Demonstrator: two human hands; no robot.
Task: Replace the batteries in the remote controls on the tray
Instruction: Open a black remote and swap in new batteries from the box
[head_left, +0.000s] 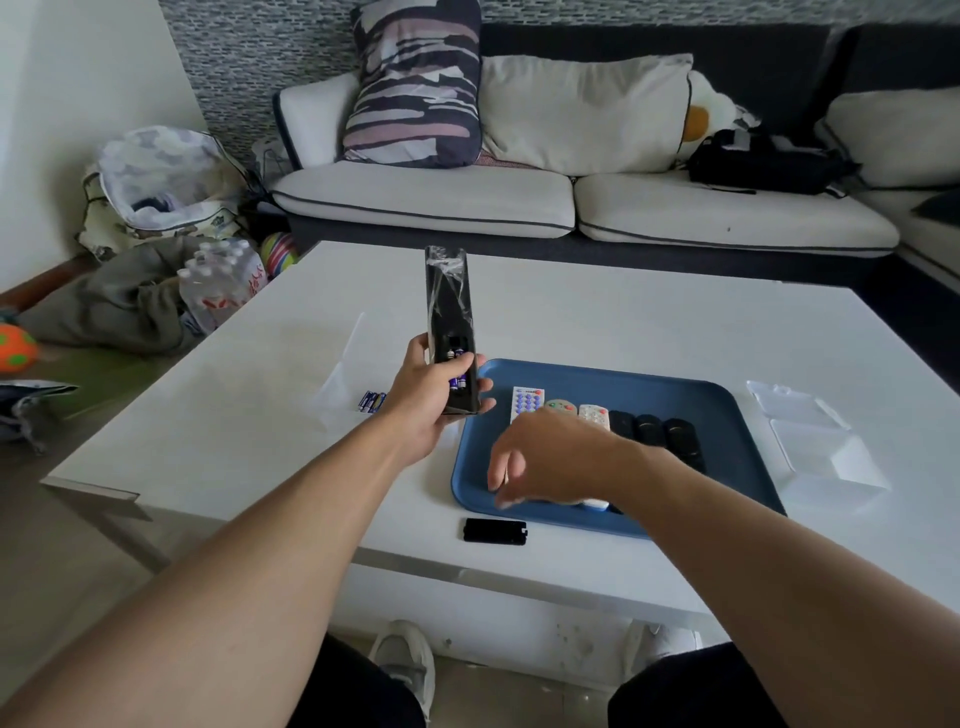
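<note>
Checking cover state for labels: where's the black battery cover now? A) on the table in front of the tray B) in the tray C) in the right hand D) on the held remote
A: the battery cover lies on the white table just before the blue tray, while the black remote in the left hand shows its batteries.

We see a blue tray (727, 410) on a white table (597, 322) at centre frame. On the tray lie a white remote with blue buttons (527, 402), two pale remotes with red and green buttons, and black remotes (657, 434). A black remote (449, 306) holds purple-blue batteries (457, 383). At upper centre, a cushion (415, 83) bears navy, pink and cream stripes. At far left, an orange ball (15, 347) has green spots.
</note>
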